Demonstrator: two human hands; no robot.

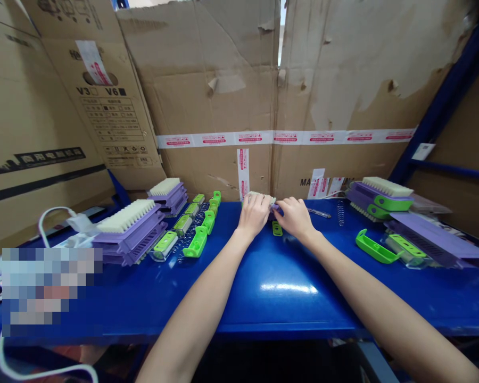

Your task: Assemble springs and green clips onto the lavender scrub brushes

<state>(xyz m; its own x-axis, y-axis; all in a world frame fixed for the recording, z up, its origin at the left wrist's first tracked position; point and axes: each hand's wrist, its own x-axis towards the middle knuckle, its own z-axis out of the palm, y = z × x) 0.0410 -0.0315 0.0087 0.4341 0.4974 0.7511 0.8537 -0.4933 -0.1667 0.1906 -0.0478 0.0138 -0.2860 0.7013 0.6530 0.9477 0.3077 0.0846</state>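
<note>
My left hand [256, 214] is closed over a purple brush body [277, 208] with cream bristles, most of which the fingers hide. Close beside it, my right hand [295, 217] pinches at the right end of the same brush body. Just below the hands, a small green slotted piece [277, 229] shows against the blue tabletop. To the right of my right hand lies a thin pen-like tool [319, 213], and beyond it a metal spring [340, 213].
On the left are purple brush bodies [130, 236], clear boxes with green tops [164, 246], springs and green handles [196, 243]. The right holds a brush [387, 199], a green handle [376, 249], a clear-and-green box [407, 250] and a purple shell [443, 236]. Cardboard [207, 96] stands behind.
</note>
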